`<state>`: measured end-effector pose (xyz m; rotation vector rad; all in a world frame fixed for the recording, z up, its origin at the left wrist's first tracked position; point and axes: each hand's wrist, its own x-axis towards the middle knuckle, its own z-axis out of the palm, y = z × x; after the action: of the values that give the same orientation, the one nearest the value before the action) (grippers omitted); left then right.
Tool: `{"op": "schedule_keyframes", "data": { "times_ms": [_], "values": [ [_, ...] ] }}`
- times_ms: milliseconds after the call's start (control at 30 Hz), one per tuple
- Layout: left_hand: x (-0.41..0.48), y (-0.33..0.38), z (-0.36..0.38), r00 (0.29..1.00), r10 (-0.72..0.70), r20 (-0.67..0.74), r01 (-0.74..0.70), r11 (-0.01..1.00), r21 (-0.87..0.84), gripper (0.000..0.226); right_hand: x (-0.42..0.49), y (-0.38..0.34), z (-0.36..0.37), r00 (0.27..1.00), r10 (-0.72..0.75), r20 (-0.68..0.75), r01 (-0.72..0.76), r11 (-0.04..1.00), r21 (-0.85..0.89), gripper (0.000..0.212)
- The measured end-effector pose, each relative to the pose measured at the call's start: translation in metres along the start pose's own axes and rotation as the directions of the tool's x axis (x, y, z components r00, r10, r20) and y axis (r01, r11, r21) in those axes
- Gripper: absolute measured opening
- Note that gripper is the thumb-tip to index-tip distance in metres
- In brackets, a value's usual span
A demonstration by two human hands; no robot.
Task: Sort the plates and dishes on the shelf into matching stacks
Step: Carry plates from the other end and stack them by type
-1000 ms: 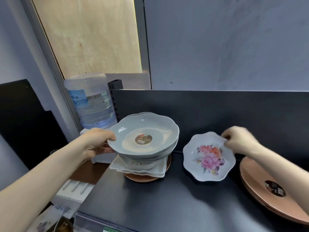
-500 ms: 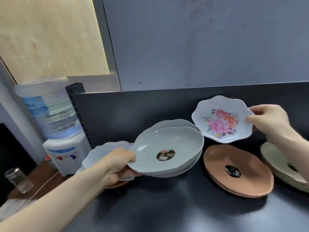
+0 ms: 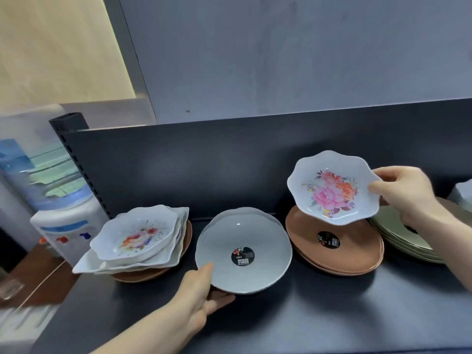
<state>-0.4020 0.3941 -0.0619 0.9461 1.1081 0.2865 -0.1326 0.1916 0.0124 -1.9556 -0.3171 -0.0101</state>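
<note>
Two hands are busy on the dark shelf [image 3: 319, 323], each holding one dish. The left hand [image 3: 196, 297] grips the near rim of a grey bowl [image 3: 242, 233] at the middle of the shelf: its thumb lies over the rim on the inside and its fingers [image 3: 222, 300] are curled underneath, clamped on the bowl. A second matching rim shows just behind the bowl's far edge, and a round black sticker [image 3: 242, 256] sits in its well. I cannot tell whether the bowl's base touches the shelf. The right hand [image 3: 403, 198] pinches the right edge of a white flowered dish [image 3: 332, 190], thumb on the inner face and the other fingers [image 3: 385, 172] curled over the rim. This dish is held in the air, tilted toward me, above the far part of a stack of brown plates [image 3: 357, 254] just right of the grey bowl. Right of the brown plates lies a stack of pale green plates [image 3: 393, 231], partly behind the right forearm. At the shelf's left end stands a mixed pile: another flowered dish [image 3: 132, 238] on top, white wavy-edged dishes [image 3: 178, 241] under it and a brown plate [image 3: 143, 275] at the bottom. Beyond that end stands a water dispenser [image 3: 63, 226].
</note>
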Motion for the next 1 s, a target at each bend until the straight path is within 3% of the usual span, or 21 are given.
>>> {"op": "schedule_keyframes", "data": {
  "times_ms": [100, 267, 633, 700, 767, 833, 1000],
  "values": [
    [0.003, -0.004, 0.0, 0.999, -0.012, 0.033, 0.013, 0.999, -0.036, 0.01, -0.001, 0.004, 0.005, 1.0, 0.006, 0.007, -0.006, 1.0, 0.001, 0.036],
    [0.015, -0.007, 0.006, 1.0, 0.01, 0.025, -0.007, 0.995, -0.095, 0.03, -0.006, 0.008, 0.016, 0.999, 0.007, 0.044, -0.006, 1.0, -0.005, 0.035],
    [0.032, -0.006, 0.015, 0.999, 0.049, 0.02, -0.046, 0.991, -0.126, 0.022, -0.023, 0.002, 0.031, 0.998, 0.018, 0.064, -0.014, 0.999, -0.052, 0.037],
    [0.028, -0.005, 0.012, 0.997, 0.073, 0.014, -0.071, 0.99, -0.123, 0.029, -0.026, 0.001, 0.031, 0.997, 0.019, 0.071, -0.014, 0.997, -0.07, 0.037],
    [0.013, -0.005, 0.008, 0.982, 0.188, -0.032, -0.19, 0.98, -0.063, 0.047, -0.031, 0.0, 0.03, 0.997, 0.012, 0.082, -0.006, 0.997, -0.079, 0.037],
    [-0.012, -0.002, 0.0, 0.917, 0.396, -0.043, -0.394, 0.918, 0.047, 0.06, -0.036, -0.003, 0.03, 0.995, 0.002, 0.099, 0.006, 0.997, -0.079, 0.038],
    [-0.039, 0.061, -0.04, 0.637, 0.764, 0.105, -0.748, 0.578, 0.327, 0.045, -0.048, -0.019, 0.038, 0.982, -0.028, 0.188, 0.036, 0.999, -0.039, 0.032]
  ]
}}
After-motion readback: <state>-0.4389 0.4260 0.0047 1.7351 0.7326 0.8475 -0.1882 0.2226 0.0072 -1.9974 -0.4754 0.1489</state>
